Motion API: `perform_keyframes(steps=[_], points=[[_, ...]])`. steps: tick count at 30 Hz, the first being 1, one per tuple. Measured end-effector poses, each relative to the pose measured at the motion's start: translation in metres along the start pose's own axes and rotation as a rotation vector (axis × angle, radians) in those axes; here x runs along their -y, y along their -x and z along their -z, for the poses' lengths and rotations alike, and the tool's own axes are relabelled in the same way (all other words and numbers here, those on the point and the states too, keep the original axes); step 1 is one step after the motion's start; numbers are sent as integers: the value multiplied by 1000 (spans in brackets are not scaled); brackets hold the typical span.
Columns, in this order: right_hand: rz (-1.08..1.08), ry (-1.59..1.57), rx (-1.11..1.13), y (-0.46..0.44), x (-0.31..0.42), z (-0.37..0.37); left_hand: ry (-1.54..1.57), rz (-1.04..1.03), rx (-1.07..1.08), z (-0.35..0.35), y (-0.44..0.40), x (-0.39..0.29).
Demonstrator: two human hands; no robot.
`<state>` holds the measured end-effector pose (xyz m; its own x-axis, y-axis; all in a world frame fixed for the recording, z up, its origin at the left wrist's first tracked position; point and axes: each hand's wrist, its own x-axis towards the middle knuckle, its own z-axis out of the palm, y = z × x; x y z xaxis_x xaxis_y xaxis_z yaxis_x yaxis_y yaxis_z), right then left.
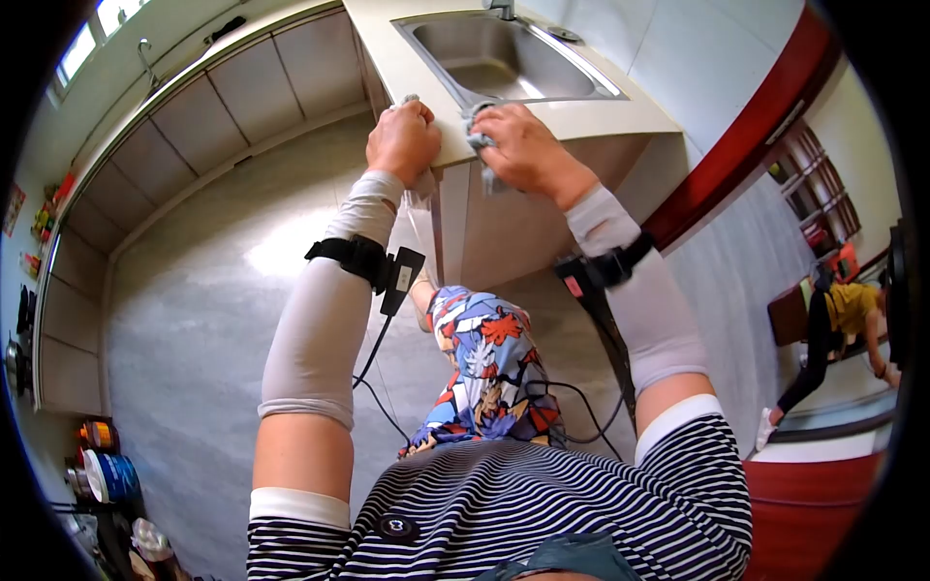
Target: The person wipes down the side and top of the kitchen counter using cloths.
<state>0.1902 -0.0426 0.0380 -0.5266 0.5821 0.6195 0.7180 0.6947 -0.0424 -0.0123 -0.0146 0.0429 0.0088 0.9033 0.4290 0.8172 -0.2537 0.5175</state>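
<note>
Black-and-white striped shirt (pixel 504 504) nearest, at 6 o'clock; patterned trousers (pixel 484 368) just above it. Pale sleeves cover both forearms, each with a black strap (pixel 360 259). Right hand (pixel 528 150), just past 12: fingers curled together, clamped on grey cloth (pixel 480 126) at the countertop's (pixel 605 117) near edge, part hanging below. Left hand (pixel 402 145), just short of 12, on the same counter's corner: fingers bunched, grey material showing at the tips; cannot tell whether one piece or two. Stainless-steel sink (pixel 470 48) beyond, towards 12. Cabinets (pixel 203 121) at 10. Another person, yellow top (pixel 854 308), at 3, bending.
</note>
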Motion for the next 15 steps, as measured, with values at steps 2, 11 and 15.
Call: perform_keyframes(steps=[2, 11, 15], points=[[-11, 18, 37, -19, -1, -11, -14, -12, -2, 2, 1, 1], [-80, 28, 81, 11, 8, 19, 17, 0, 1, 0, -2, 7], [-75, 77, 66, -9, 0, 0, -21, 0, -4, 1, -1, 0]])
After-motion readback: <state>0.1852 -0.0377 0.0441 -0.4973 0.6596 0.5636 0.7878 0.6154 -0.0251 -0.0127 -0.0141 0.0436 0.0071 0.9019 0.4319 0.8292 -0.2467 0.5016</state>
